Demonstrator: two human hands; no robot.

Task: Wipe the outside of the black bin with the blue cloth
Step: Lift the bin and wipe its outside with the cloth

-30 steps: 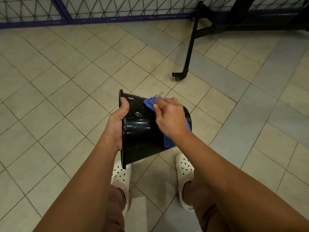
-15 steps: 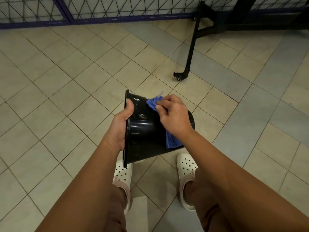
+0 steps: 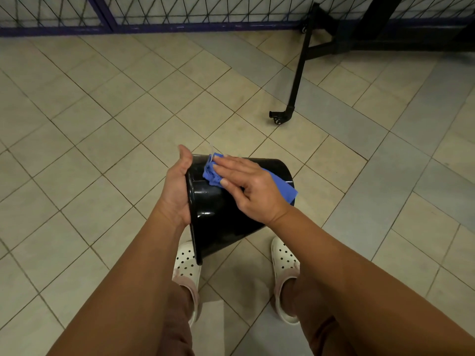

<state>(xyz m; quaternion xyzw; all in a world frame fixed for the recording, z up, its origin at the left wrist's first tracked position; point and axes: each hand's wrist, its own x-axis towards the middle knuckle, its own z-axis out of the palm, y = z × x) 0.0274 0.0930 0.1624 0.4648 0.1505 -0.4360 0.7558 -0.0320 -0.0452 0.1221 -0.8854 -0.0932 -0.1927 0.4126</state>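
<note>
The left hand [image 3: 176, 187] holds the black bin [image 3: 218, 222] by its rim, palm against the edge and thumb pointing up; its fingers are hidden behind the rim. The bin is held on its side above the tiled floor [image 3: 102, 150], mouth to the left. The blue cloth [image 3: 211, 173] lies bunched on the bin's upper wall. The right hand [image 3: 253, 187] presses it down with straight fingers.

beige and grey tiled floor [image 3: 108, 140] fills the frame; a wire mesh fence [image 3: 180, 11] runs along the top, a black wheeled frame leg [image 3: 298, 73] upper right.
</note>
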